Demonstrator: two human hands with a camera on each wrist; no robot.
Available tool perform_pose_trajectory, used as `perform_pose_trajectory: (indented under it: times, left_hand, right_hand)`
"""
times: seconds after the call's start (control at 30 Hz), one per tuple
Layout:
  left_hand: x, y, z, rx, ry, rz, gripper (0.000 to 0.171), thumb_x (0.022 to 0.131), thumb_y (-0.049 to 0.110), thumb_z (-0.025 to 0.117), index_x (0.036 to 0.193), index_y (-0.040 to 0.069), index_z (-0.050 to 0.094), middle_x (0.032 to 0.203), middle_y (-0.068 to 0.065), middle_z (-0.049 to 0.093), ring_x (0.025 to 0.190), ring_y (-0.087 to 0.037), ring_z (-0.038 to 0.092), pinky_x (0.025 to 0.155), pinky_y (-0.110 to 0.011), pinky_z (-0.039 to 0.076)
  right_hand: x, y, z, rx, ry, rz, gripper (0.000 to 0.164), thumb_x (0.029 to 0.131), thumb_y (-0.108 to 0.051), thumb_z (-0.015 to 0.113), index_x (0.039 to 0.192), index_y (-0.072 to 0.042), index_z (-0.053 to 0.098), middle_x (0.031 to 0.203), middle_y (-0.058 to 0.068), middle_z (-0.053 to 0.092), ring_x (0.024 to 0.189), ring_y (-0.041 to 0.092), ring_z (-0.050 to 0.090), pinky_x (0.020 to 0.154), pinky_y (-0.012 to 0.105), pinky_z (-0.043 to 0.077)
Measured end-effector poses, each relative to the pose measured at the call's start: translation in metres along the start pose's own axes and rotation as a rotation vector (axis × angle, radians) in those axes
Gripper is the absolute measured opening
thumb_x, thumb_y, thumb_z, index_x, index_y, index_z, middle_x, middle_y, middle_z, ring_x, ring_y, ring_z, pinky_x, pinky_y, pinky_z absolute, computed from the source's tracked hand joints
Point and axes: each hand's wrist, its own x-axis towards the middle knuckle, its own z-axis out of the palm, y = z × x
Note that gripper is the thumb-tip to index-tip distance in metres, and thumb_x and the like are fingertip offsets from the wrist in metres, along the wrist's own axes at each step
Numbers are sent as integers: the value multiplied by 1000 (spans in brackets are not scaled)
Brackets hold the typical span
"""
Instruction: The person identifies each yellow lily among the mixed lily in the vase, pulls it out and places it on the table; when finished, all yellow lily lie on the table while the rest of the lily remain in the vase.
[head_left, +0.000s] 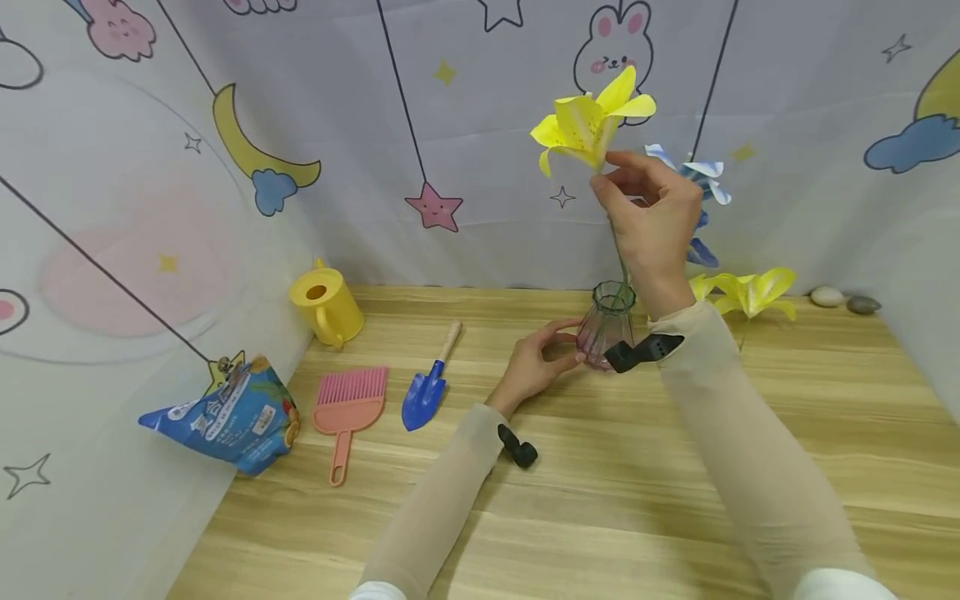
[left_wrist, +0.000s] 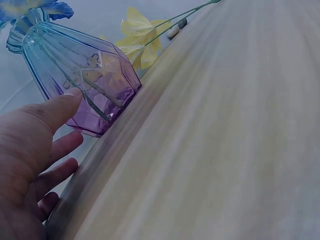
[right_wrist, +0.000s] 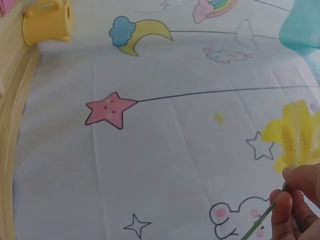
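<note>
My left hand [head_left: 534, 365] holds the base of a ribbed glass vase [left_wrist: 92, 60], blue-green at the neck and purple below. The thumb [left_wrist: 62, 107] lies on the glass in the left wrist view. Above the vase, my right hand [head_left: 658, 218] pinches a yellow artificial lily [head_left: 585, 125] by its green stem, just under the bloom. That stem runs down into the vase mouth [head_left: 613, 297]. Stems show inside the glass. Blue flowers [head_left: 705, 172] appear behind the right hand, partly hidden by it; blue petals [left_wrist: 57, 9] also show at the vase's neck.
More yellow lilies [head_left: 750, 292] lie right of the vase, near two pebbles [head_left: 827, 297]. To the left are a blue toy shovel [head_left: 425, 396], a pink dustpan and brush [head_left: 351, 404], a yellow watering can [head_left: 327, 307] and a blue snack bag [head_left: 232, 421]. A printed cloth hangs behind.
</note>
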Motion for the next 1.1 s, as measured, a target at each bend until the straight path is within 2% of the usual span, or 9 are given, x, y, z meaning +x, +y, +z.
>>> perform_pose_trajectory:
  times: [0.27, 0.47, 0.53, 0.7, 0.87, 1.0, 1.1]
  left_hand:
    - [-2, 1, 0, 28, -1, -13, 57, 98, 30, 82, 150, 42, 60, 132, -1, 79, 132, -16, 71, 121, -43, 50]
    - [0, 2, -2, 15, -5, -18, 56, 98, 30, 81, 149, 41, 61, 133, -2, 78, 132, -16, 71, 121, -42, 50]
    - [1, 2, -1, 9, -1, -23, 57, 98, 29, 82, 149, 41, 61, 132, -2, 79, 132, -15, 71, 121, -42, 49]
    - [0, 1, 2, -18, 4, -34, 58, 96, 29, 83, 148, 44, 62, 131, -1, 79, 133, -14, 69, 123, -43, 47]
    - [1, 2, 2, -28, 0, -42, 58, 96, 29, 84, 147, 45, 62, 132, -1, 79, 133, -14, 69, 122, -43, 48]
    - [1, 1, 2, -25, 5, -41, 58, 96, 30, 84, 147, 45, 62, 131, 1, 79, 132, -14, 70, 122, -43, 48]
    - [0, 0, 2, -23, 12, -44, 58, 96, 31, 84, 147, 46, 62, 130, 2, 80, 132, -14, 70, 122, -44, 47]
  right_hand:
    - [-12, 0, -30, 9, 44, 55, 26, 92, -11, 85, 118, -11, 83, 89, -16, 74, 87, 5, 70, 80, 16, 55]
    - [-18, 3, -63, 103, 124, 60, 25, 90, -5, 86, 115, -6, 84, 89, -7, 78, 84, 9, 71, 79, 18, 56]
    - [-21, 3, -75, 109, 157, 81, 26, 89, -3, 86, 114, -5, 84, 89, -6, 78, 84, 9, 71, 80, 18, 56]
    - [-26, 1, -106, 10, 262, 108, 26, 89, -4, 85, 115, -6, 84, 89, -11, 76, 85, 6, 69, 80, 18, 53]
    - [-29, 0, -134, -65, 377, 78, 23, 91, -7, 84, 115, -6, 84, 86, -15, 74, 83, 3, 66, 78, 20, 49]
    - [-33, 7, -155, -46, 457, 80, 22, 93, -5, 82, 114, -3, 83, 85, -12, 72, 81, 4, 65, 79, 19, 49]
    - [-37, 18, -170, -3, 502, 142, 22, 93, -2, 80, 114, -4, 83, 88, -9, 72, 83, 5, 65, 82, 18, 51]
